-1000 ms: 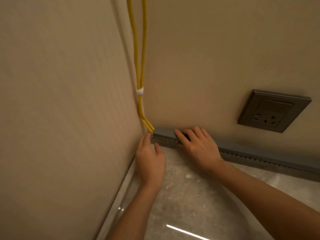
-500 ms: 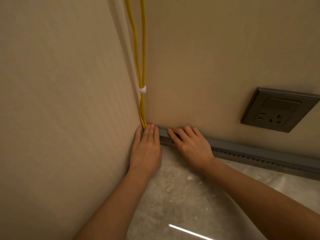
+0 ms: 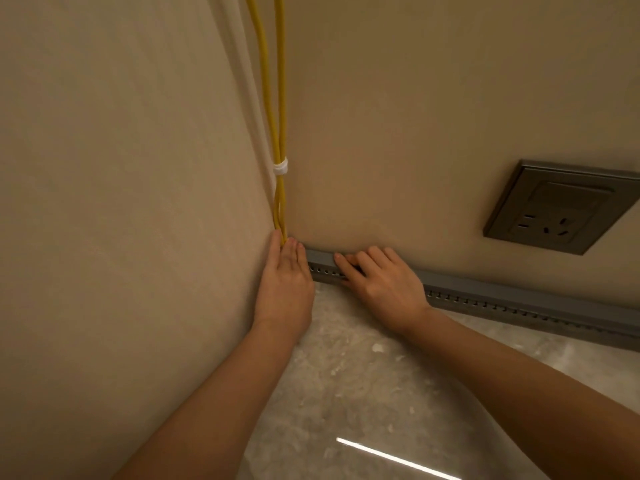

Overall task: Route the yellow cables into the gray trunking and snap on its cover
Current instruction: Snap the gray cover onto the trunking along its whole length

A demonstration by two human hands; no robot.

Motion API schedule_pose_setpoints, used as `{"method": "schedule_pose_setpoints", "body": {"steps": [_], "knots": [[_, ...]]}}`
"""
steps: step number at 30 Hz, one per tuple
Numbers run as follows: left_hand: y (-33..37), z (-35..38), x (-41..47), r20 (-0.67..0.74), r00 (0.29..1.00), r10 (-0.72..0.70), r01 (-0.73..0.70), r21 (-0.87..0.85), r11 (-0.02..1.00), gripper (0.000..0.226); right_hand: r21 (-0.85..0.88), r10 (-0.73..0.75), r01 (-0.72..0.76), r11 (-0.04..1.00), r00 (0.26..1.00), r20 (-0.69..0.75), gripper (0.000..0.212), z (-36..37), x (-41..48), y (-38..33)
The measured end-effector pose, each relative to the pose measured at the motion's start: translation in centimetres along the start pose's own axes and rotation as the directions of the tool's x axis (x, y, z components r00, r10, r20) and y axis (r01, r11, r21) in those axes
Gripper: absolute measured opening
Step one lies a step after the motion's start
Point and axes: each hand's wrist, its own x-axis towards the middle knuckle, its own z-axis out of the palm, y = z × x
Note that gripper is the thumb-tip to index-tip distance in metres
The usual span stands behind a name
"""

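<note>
**Both hands pressed at the corner end of the trunking**

The left hand [image 3: 285,282] lies flat, palm down, fingers straight and held together, pointing into the corner where the two walls meet. Its fingertips touch the yellow cables [image 3: 280,140] right where they come down to the floor line; it grips nothing, the hand is simply laid flat. The cables hang down the corner, bound together by a white tie [image 3: 281,167].

The right hand [image 3: 379,282] rests palm down on the gray trunking [image 3: 491,292], fingers spread slightly and angled left toward the corner, the fingertips on its top cover. It is a flat press, not a closed grip. The forearm reaches in from the lower right.

The trunking runs along the base of the right-hand wall, its slotted side facing the floor [image 3: 346,375]. A wall socket [image 3: 557,207] sits above it, well to the right.
</note>
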Motion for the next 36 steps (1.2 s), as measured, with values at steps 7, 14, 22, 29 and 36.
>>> {"method": "schedule_pose_setpoints", "body": {"steps": [7, 14, 22, 29, 36], "knots": [[0.5, 0.2, -0.5, 0.057, 0.997, -0.044, 0.048, -0.077, 0.996, 0.07, 0.011, -0.029, 0.029, 1.0, 1.0, -0.004, 0.035, 0.4, 0.2, 0.2], [4.5, -1.9, -1.3, 0.396, 0.911, -0.12, 0.355, -0.897, -0.264, 0.07, 0.268, -0.015, 0.009, 0.963, 1.0, 0.021, 0.037, -0.3, 0.3, 0.2], [6.9, -7.2, -0.2, 0.373, 0.896, 0.241, 0.315, -0.151, -0.937, 0.038, 0.537, 0.045, -0.135, 0.833, 0.983, 0.178, 0.034, -5.1, -4.1, 3.4], [7.2, -8.2, 1.5, 0.457, 0.854, 0.251, 0.336, -0.115, -0.935, 0.069, 0.676, 0.766, -0.736, -0.032, 0.416, 0.49, 0.018, -12.8, -11.7, 4.6], [8.0, -9.4, 1.8, 0.564, 0.807, 0.178, 0.305, -0.138, -0.942, 0.065, 0.239, 0.269, -0.265, -0.934, -0.082, 0.96, 0.038, -16.9, -16.1, 11.3]]}}
